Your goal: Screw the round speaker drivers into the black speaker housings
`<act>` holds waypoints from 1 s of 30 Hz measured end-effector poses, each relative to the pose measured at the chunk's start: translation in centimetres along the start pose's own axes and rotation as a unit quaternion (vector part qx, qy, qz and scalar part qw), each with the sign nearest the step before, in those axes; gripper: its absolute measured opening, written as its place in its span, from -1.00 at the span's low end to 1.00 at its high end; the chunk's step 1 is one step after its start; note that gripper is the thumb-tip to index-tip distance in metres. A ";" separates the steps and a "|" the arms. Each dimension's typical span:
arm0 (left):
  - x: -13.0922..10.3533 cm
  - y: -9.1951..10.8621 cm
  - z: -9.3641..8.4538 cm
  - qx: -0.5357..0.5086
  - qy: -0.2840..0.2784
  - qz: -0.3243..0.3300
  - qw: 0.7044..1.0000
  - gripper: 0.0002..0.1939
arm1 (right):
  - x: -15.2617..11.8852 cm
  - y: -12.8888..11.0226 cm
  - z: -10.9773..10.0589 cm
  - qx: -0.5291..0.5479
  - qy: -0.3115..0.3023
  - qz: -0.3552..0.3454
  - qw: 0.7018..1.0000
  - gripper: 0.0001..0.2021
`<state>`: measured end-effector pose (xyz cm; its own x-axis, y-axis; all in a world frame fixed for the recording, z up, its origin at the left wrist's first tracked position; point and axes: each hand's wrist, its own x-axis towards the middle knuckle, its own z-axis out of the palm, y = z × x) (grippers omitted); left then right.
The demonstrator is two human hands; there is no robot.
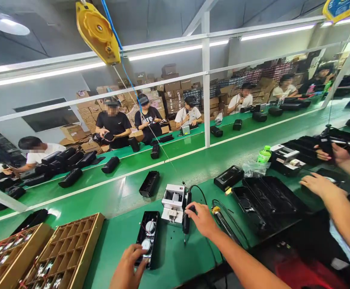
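A black speaker housing point(155, 241) lies open on the green bench, with two round silver-backed speakers point(150, 228) in it. My left hand point(129, 263) is at its near end, fingers on the lower speaker and thumb by the housing's edge. To the right, my right hand point(203, 220) grips a black electric screwdriver point(186, 218). The screwdriver stands upright, bit pointing down, on a line from above. Just left of it is a white-and-grey boxy screw feeder point(173, 204). What the right fingers cover on the handle is hidden.
Divided cardboard trays point(69, 245) with some speakers stand at left. An empty black housing point(149, 184) lies beyond. Right are more housings point(265, 196), a corded tool point(226, 224), a green bottle point(264, 154) and a co-worker's hands point(322, 186). A yellow balancer point(98, 32) hangs overhead.
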<state>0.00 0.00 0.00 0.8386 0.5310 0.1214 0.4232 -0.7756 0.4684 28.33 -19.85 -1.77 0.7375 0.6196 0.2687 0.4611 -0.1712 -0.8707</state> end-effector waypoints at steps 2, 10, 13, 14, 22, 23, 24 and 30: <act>4.7 -0.1 1.5 0.004 -0.024 0.023 0.999 -0.81 | 2.5 0.1 2.0 0.000 -0.008 -0.011 1.000 -0.67; 14.6 -2.3 9.1 -0.042 -0.050 0.091 0.994 -0.82 | 6.9 2.9 7.2 0.046 0.014 -0.011 0.999 -0.56; 17.2 -3.8 11.6 -0.104 -0.066 0.114 0.986 -0.82 | 7.0 4.0 8.1 0.024 0.060 -0.004 0.998 -0.57; 18.0 -4.2 12.3 -0.127 -0.068 0.117 0.983 -0.81 | 6.9 4.2 8.3 0.012 0.070 -0.003 0.997 -0.60; 19.9 -4.6 14.7 -0.259 -0.084 0.103 0.957 -0.79 | 6.4 2.8 9.1 -0.068 0.133 0.016 0.989 -0.71; 19.8 -4.5 14.8 -0.266 -0.082 0.103 0.955 -0.79 | 6.4 2.7 9.1 -0.071 0.134 0.013 0.988 -0.71; 19.7 -4.4 14.9 -0.270 -0.078 0.103 0.954 -0.80 | 6.4 2.8 9.0 -0.072 0.134 0.009 0.988 -0.70; 19.8 -4.2 14.8 -0.273 -0.078 0.097 0.954 -0.81 | 6.1 3.3 8.7 -0.054 0.132 -0.008 0.990 -0.66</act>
<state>19.91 8.69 -12.45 0.9421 0.3047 0.1400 0.0488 -0.5376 0.8418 30.08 -9.92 -6.63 0.8268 0.4031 0.3922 0.5126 -0.2531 -0.8204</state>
